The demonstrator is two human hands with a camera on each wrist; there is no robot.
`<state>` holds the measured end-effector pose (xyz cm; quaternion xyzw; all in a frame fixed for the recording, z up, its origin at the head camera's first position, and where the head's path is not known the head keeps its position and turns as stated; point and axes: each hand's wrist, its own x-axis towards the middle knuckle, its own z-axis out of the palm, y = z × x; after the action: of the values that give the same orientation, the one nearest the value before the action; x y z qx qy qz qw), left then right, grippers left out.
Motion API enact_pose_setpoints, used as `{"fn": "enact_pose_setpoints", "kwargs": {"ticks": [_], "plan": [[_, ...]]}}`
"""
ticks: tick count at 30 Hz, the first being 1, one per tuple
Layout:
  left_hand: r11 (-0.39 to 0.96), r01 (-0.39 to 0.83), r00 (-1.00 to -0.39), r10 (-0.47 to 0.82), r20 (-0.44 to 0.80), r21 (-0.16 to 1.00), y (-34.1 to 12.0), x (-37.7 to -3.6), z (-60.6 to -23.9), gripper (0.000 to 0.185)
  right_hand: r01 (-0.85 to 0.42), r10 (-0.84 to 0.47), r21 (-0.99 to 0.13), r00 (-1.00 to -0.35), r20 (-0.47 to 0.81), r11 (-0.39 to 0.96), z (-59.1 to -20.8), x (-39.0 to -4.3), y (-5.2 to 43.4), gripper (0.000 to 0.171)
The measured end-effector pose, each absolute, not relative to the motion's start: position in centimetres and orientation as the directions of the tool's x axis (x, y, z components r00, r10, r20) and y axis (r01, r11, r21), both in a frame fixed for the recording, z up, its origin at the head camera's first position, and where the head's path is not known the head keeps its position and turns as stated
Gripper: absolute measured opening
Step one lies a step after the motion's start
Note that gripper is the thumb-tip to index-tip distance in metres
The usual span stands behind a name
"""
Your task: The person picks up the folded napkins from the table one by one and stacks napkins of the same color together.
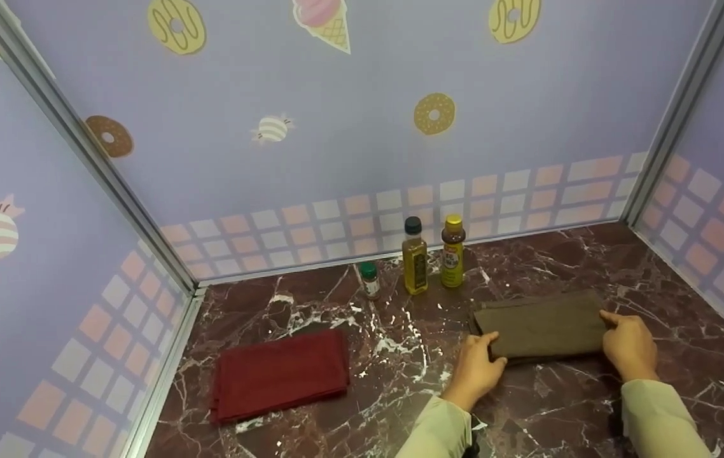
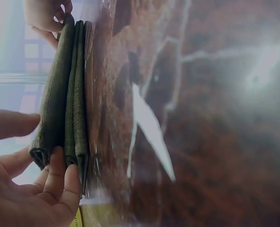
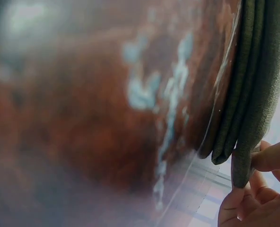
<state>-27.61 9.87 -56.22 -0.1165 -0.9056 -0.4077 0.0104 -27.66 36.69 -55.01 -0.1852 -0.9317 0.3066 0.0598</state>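
Holding the folded olive cloth at both short ends, the person has it lying on the dark marble table, right of centre and just in front of the bottles. The left hand grips the near-left end: in the left wrist view its fingers curl under the stacked layers with the thumb above. The right hand pinches the right end; the right wrist view shows fingers clamped on the outermost layer only.

Risks, as judged: the cloth is several loose layers, and a grip that catches only the top fold could let the lower folds sag or slide apart if lifted. Uneven pull between the two hands would skew the edges.

Surroundings: a black-capped oil bottle and a yellow-capped bottle stand just behind the cloth's left part, and a small green-capped jar beside them; a backward sweep could topple them. A folded red cloth lies well apart to the left. Patterned walls enclose the table on three sides.
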Motion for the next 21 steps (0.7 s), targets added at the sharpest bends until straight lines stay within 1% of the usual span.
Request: {"fn": "enact_pose_setpoints", "kwargs": {"ticks": [4,9,13,16,21], "plan": [[0.632,0.208,-0.974,0.2,0.102,0.746,9.7,-27.5,-56.2,0.035,0.319,0.372,-0.592,-0.928,-0.035,0.74,-54.9,-27.6,37.0,0.053],[0.618,0.252,-0.965,0.221,0.142,0.745,9.3,-27.4,-56.3,0.03,0.302,0.346,-0.579,-0.937,-0.036,0.757,-55.1,-27.5,37.2,0.051],[0.632,0.26,-0.963,0.228,0.145,0.73,9.0,-27.5,-56.3,0.032,0.268,0.306,-0.569,-0.952,-0.029,0.778,-55.4,-27.6,37.2,0.047],[0.651,0.244,-0.966,0.229,0.12,0.719,8.8,-27.5,-56.2,0.036,0.251,0.283,-0.567,-0.959,-0.032,0.784,-55.5,-27.8,37.0,0.046],[0.631,0.224,-0.967,0.237,0.09,0.743,8.3,-27.4,-56.3,0.041,0.238,0.281,-0.547,-0.96,-0.007,0.803,-55.6,-27.7,36.6,0.046]]}}
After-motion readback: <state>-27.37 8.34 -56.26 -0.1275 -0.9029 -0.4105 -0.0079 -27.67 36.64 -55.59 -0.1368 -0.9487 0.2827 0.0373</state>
